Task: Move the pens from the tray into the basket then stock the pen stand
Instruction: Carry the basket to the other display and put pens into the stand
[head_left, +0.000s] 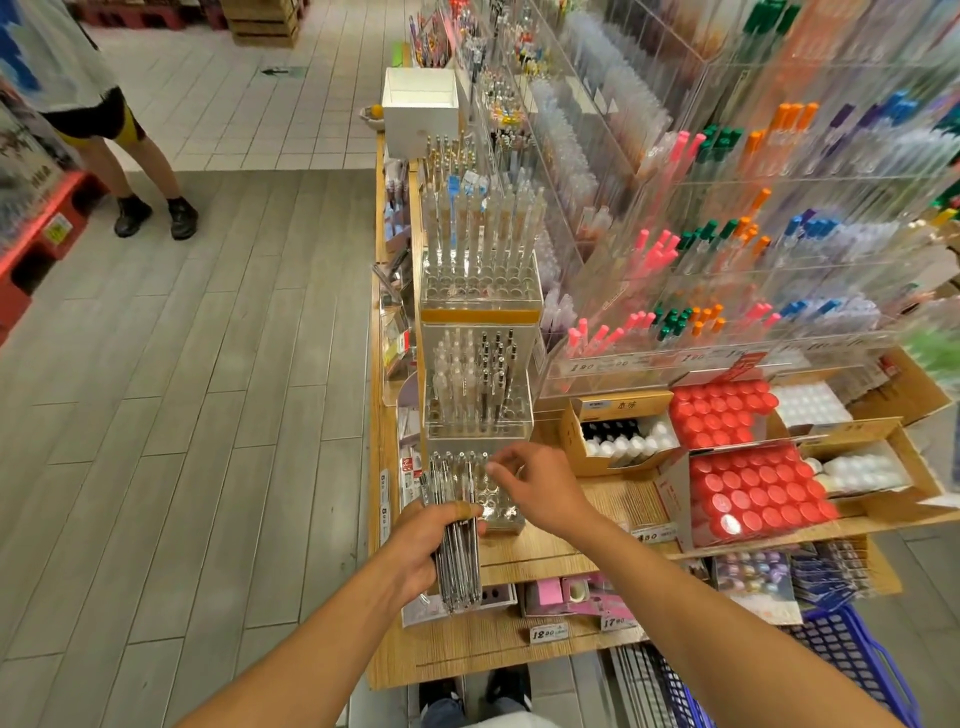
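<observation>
The left hand (423, 540), low in the centre of the frame, is clamped round a bundle of clear pens (457, 545), fingers and thumb curled about the middle of the bundle so the tips stick up past the knuckles and the tails hang below the palm. The right hand (535, 493), just to its right and a little higher, hovers with fingers loosely bent and apart; whether the fingertips pinch a pen is too blurred to tell. Both hands sit over the nearest clear pen stand (491, 499), a block of round holes at the front of the wooden bench (545, 551); most of its holes look unfilled, with a few pens standing at its left side. Behind it, toward the upper centre, two more clear stands hold upright pens. A blue basket (841, 660) shows at the lower right corner, beside the bench. Boxes of red-capped bottles (753, 488) lie on the bench at centre right. Another person's legs stand on the floor at upper left.
</observation>
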